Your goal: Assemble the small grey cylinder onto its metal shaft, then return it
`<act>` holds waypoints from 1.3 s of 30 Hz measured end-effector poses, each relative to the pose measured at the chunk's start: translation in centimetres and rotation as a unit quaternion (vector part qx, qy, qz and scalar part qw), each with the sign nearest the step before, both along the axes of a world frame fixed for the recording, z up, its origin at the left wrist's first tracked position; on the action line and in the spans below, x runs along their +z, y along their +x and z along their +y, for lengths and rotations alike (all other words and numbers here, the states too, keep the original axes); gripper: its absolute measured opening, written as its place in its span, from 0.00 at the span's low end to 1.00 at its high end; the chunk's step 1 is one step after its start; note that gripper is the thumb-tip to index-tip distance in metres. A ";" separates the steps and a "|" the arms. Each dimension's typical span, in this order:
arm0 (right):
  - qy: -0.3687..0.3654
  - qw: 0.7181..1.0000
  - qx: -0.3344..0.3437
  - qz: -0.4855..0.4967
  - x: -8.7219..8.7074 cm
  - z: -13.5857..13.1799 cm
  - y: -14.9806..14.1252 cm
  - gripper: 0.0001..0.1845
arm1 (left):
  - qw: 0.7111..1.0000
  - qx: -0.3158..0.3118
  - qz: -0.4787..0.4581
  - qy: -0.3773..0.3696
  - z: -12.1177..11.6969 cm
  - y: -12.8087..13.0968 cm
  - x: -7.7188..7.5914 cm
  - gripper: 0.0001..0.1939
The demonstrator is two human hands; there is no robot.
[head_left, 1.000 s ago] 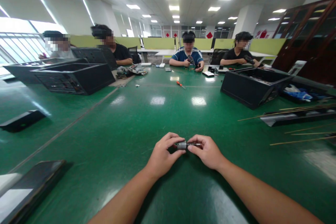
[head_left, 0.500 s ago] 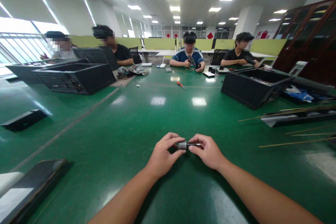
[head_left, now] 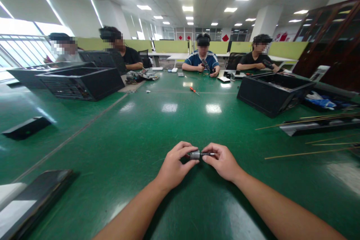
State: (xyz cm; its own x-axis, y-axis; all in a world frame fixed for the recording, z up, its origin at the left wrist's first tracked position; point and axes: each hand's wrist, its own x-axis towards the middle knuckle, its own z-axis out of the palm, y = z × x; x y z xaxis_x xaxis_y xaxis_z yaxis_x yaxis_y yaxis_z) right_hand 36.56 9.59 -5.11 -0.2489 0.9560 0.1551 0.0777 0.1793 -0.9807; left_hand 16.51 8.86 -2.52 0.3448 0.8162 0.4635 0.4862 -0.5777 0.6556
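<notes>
My left hand point(head_left: 177, 165) is closed around a small grey metal cylinder point(head_left: 195, 155), thumb and fingers on its sides. A thin dark, ridged shaft with a silvery end point(head_left: 207, 154) sticks out of the cylinder to the right; the whole looks like a small motor with its shaft. My right hand point(head_left: 222, 161) pinches that shaft between thumb and fingers. Both hands are just above the green tabletop point(head_left: 157, 127), nearly meeting, with the part lying level between them. The fingers cover the cylinder's left end and some of the shaft.
Black computer cases point(head_left: 81, 82) stand at the left, another case point(head_left: 272, 93) at the right. Thin yellowish rods point(head_left: 298, 154) reach in from the right. An orange screwdriver point(head_left: 192, 89) lies ahead. A dark flat panel point(head_left: 42, 191) is at lower left. Several people sit across the table.
Both hands and the small motor stay in nearly the same pose. The lowest yellowish rod at the right now reaches a little farther left.
</notes>
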 end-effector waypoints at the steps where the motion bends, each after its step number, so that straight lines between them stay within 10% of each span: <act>1: -0.002 1.000 0.000 0.000 0.0 0.0 0.0 0.07 | 1.000 0.000 0.001 -0.001 0.0 0.0 0.0 0.14; 39: -0.033 0.999 -0.009 0.020 0.3 -0.2 0.0 0.09 | 1.000 0.008 0.005 0.002 0.0 -0.1 0.2 0.14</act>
